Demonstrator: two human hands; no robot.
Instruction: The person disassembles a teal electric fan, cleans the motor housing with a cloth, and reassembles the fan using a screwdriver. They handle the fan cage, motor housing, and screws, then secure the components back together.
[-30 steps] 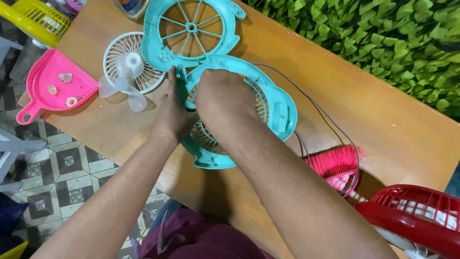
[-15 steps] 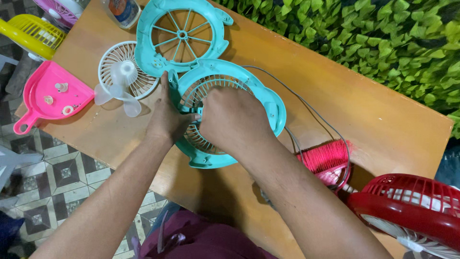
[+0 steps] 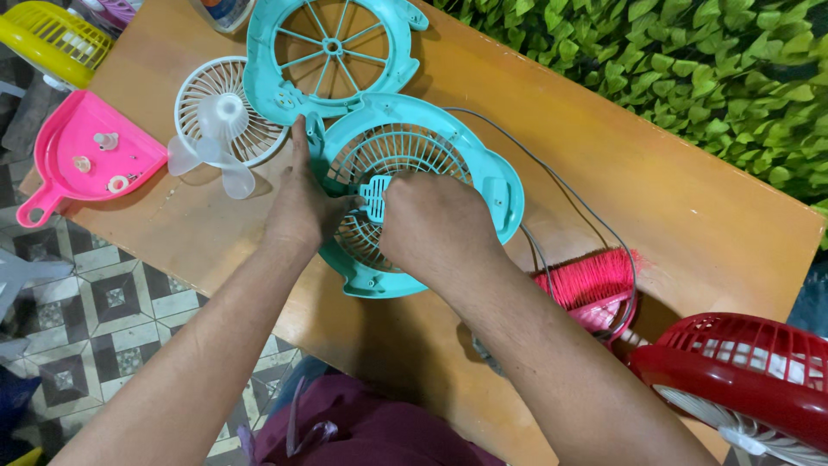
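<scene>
The teal fan shell (image 3: 496, 185) lies flat in the middle of the frame on the wooden table (image 3: 690, 216), and we see both hands on it. The left hand (image 3: 302, 207) rests at the shell's left edge, fingers stretched out long and flat, thumb tucked toward the grille. The right hand (image 3: 435, 229) sits curled over the middle of the grille, fingertips pinched onto the small teal hub piece (image 3: 376, 197) at the centre. Just above, touching the shell's upper rim, we have the second teal fan frame (image 3: 332, 52) with thin spokes. At its left, the white grille (image 3: 216, 108) with a pale fan blade (image 3: 220, 155) on top. Far left, a pink dustpan (image 3: 86, 160) carrying a few small parts, and a yellow fan (image 3: 47, 39) in the upper left corner. A grey cord (image 3: 569, 185) loops to the right toward the pink brush (image 3: 586, 280). A red fan (image 3: 742, 371) fills the lower right corner.
</scene>
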